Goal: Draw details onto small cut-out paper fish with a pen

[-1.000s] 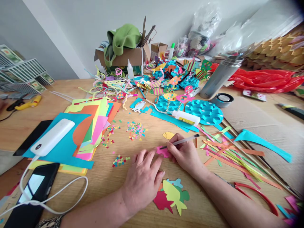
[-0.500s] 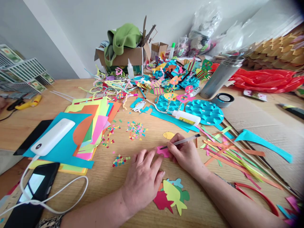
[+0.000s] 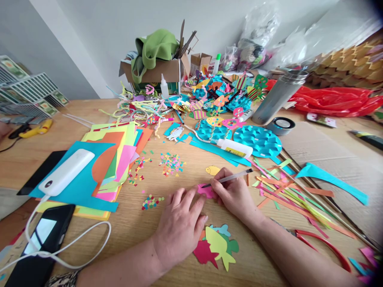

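Note:
My right hand (image 3: 233,195) is closed around a pen (image 3: 230,177), its tip down on a small pink paper piece (image 3: 206,190). My left hand (image 3: 181,223) lies open on the wooden table, fingertips at the left edge of that pink piece. Just above the pink paper is a yellow paper fish (image 3: 212,170). Below my hands lie overlapping paper fish: a red one (image 3: 205,252), a yellow-green one (image 3: 218,244) and a green one (image 3: 232,244). Small confetti triangles (image 3: 172,163) and round dots (image 3: 151,202) are left of the hands.
Coloured paper sheets (image 3: 74,175) with a white power bank (image 3: 67,172), and a phone (image 3: 44,235) lie at left. Paper strips (image 3: 293,191) and red-handled scissors (image 3: 326,243) are at right. Behind stand a glue bottle (image 3: 236,148), a metal flask (image 3: 278,97) and a cardboard box (image 3: 167,71).

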The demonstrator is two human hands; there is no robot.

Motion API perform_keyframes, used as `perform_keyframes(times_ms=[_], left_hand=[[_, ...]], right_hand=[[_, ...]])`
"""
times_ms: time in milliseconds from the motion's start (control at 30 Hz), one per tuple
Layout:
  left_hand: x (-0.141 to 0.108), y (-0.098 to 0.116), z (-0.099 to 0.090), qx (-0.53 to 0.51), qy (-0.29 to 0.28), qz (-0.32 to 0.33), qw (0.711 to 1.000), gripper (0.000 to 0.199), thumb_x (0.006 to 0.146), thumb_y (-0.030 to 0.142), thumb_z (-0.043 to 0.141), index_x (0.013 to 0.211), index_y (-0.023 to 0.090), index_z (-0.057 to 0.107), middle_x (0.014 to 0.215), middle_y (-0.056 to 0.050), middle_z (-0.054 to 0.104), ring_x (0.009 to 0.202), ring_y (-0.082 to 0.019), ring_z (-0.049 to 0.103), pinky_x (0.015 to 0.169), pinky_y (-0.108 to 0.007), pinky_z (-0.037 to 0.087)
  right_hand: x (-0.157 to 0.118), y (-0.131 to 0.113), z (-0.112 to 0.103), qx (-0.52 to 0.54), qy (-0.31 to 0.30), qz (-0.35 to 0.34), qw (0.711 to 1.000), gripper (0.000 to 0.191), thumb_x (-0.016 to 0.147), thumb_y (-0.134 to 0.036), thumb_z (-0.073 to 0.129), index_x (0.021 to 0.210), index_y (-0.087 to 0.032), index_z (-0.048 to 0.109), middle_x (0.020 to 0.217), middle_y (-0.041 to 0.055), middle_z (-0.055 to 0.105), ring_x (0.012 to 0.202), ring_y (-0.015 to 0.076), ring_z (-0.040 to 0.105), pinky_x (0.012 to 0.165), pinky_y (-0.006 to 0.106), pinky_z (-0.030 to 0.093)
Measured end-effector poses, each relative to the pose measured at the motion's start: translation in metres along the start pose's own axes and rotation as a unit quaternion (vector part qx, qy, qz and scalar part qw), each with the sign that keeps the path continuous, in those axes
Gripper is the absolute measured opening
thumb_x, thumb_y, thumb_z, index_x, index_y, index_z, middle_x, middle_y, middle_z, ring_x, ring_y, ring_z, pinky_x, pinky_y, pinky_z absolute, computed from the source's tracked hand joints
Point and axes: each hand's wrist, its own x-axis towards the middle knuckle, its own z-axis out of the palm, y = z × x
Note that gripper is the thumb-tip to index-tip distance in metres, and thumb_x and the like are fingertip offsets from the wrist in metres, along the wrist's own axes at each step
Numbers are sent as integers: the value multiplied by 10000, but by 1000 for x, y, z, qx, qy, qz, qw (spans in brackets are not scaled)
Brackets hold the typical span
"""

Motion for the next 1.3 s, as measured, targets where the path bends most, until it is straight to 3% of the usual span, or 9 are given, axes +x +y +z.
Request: perform_keyframes(times_ms=[1300], left_hand=[[1, 1, -2, -4, -2, -1, 1000, 394, 949, 315, 514, 1338, 258, 505, 1400, -50, 492, 1183, -291, 430, 987, -501, 418]], right_hand=[[0, -1, 1, -10, -1, 7, 1000, 175, 804, -262, 585, 691, -236, 454, 438, -68, 515, 339, 103, 462, 348, 202, 327]])
